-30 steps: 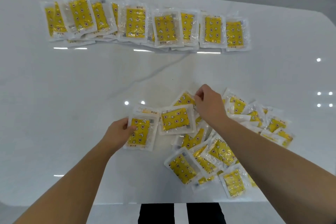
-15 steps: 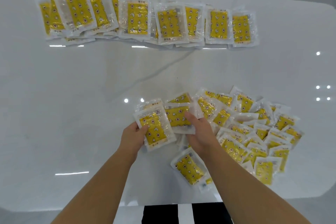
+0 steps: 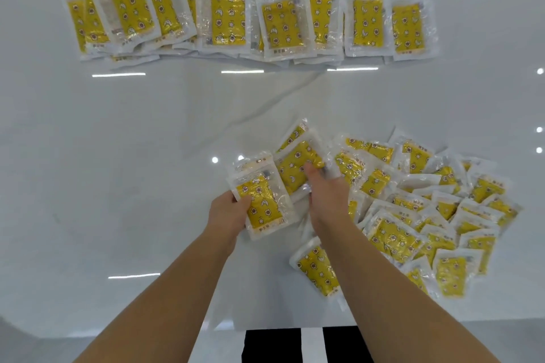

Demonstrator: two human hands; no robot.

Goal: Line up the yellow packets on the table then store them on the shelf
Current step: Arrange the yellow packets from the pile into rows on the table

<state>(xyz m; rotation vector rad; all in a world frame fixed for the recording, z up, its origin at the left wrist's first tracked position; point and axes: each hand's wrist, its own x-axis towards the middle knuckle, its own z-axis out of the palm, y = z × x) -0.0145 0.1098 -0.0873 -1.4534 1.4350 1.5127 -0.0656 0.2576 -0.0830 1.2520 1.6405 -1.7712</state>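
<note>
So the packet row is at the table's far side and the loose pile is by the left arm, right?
No. The head view shows the pile by the right arm, not the left. The row is at the far side, as said.

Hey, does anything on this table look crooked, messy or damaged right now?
The far row is mostly straight, but its left-end packets tilt and overlap. The near pile is a jumble at all angles. The left hand and right hand grip packets beside it. Nothing looks torn or spilled.
</note>
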